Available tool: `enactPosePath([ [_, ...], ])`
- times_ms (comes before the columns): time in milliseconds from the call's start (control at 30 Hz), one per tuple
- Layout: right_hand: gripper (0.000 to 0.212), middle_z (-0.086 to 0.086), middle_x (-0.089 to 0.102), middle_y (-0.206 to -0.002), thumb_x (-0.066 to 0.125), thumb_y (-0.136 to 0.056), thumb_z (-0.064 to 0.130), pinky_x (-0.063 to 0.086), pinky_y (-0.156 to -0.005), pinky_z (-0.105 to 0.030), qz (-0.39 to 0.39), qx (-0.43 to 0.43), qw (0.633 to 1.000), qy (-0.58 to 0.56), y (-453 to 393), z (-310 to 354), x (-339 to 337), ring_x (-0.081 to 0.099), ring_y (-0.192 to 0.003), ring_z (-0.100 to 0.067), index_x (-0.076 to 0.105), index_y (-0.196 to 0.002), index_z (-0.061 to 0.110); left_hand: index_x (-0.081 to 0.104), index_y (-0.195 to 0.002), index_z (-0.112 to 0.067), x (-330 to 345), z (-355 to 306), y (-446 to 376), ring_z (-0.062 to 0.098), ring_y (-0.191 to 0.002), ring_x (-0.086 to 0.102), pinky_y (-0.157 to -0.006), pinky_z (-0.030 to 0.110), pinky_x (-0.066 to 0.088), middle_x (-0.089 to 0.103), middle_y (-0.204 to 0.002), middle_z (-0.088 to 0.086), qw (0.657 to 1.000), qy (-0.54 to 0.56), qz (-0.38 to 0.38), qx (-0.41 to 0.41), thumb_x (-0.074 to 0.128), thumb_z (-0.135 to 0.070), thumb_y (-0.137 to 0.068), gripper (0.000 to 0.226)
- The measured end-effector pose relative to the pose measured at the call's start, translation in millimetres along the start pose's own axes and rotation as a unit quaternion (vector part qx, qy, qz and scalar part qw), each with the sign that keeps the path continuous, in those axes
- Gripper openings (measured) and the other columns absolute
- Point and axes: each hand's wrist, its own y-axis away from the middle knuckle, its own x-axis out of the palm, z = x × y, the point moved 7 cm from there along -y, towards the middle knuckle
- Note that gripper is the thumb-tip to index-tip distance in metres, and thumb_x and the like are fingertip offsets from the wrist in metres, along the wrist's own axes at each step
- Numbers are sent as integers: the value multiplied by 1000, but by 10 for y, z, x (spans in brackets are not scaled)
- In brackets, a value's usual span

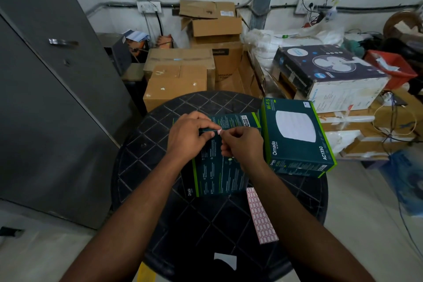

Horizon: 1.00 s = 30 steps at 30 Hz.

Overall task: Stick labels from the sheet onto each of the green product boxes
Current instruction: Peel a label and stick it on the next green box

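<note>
Round black table (160, 190) under you — both hands pinched one small label (219, 131) at the near green box (217, 174), left hand (187, 135) and right hand (242, 144). Flimsy, likely clingy — best held by its edges.

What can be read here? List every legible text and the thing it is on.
"Wi-Fi 5", "Omada", "AC1350": right green box.
"Omada": green box under the hands.
"HIGHSP...", cut off: brown carton.
Fan box print, green boxes' fine print, label sheet: too small to read.
</note>
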Motion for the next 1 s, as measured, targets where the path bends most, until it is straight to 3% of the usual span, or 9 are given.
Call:
enactPosePath([
  [100, 19, -1, 70, -60, 74, -91, 25, 62, -55, -31, -29, -65, 995, 73, 9, 49, -3, 69, -51, -12, 73, -76, 13, 76, -101, -42, 2, 3, -15, 10, -102, 53, -78, 28, 36, 63, -109, -18, 1000, -1, 6, 3, 75, -30, -87, 19],
  [200, 27, 9, 64, -58, 76, -86, 40, 48, -50, -16, -79, -132, 968, 198, 4, 116, -44, 60, -50, -5, 68, -68, 21, 76, -101, -42, -6, 8, -37, 10, -102, 54, -79, 29, 38, 63, -109, -17, 1000, 5, 10, 5, 75, -29, -87, 18],
  [267, 28, 11, 61, -63, 79, -82, 44, 45, -52, -20, -106, -159, 946, 262, -13, 128, -114, 57, -56, -3, 66, -71, 22, 76, -101, -42, -4, 24, -62, 11, -103, 55, -79, 30, 40, 63, -108, -17, 1000, 11, 14, 3, 76, -29, -87, 19],
  [367, 19, 7, 63, -81, 84, -77, 27, 49, -65, -25, -105, -295, 911, 267, -4, 288, -162, 57, -75, -9, 71, -87, 18, 75, -100, -44, -4, 38, -56, 10, -102, 57, -81, 32, 45, 64, -109, -17, 1000, 20, 13, 5, 77, -30, -85, 20],
  [467, 19, 0, 66, -89, 83, -79, 18, 42, -75, -25, -39, -427, 859, 282, -3, 439, -26, 54, -87, -15, 78, -96, 11, 72, -103, -41, -49, 35, -2, 9, -96, 58, -81, 34, 48, 66, -103, -16, 1000, 29, -7, 6, 81, -27, -79, 29],
  [567, 8, -2, 65, -83, 81, -81, 14, 44, -71, -35, -14, -468, 832, 297, -38, 440, 84, 53, -80, -18, 76, -84, 9, 66, -102, -31, -84, 124, 39, 2, -91, 59, -80, 31, 52, 65, -101, -15, 997, 64, -19, -25, 86, -17, -72, 38],
  [667, 11, -3, 59, -80, 77, -83, 8, 45, -68, -41, -19, -486, 805, 339, -7, 450, 187, 50, -78, -22, 68, -76, 10, 69, -95, -25, -129, 210, 61, -1, -85, 54, -76, 20, 48, 60, -101, -12, 995, 79, -56, -25, 87, -10, -70, 34],
  [833, 11, 12, 71, -93, 80, -82, 29, 46, -79, -41, 7, -429, 849, 308, -191, 423, 2, 55, -91, -13, 79, -93, 28, 72, -101, -36, -153, 542, 258, 12, -113, 51, -95, 38, 45, 61, -116, -16, 985, 86, -137, -65, 90, -26, -68, 39],
  [1000, 22, 14, 74, -103, 83, -79, 29, 48, -84, -40, 18, -414, 870, 267, -224, 381, -179, 58, -96, -7, 79, -100, 30, 70, -116, -40, -93, 908, 361, 7, -132, 52, -107, 48, 47, 59, -136, -21, 964, 237, -91, -74, 85, -22, -77, 45],
])
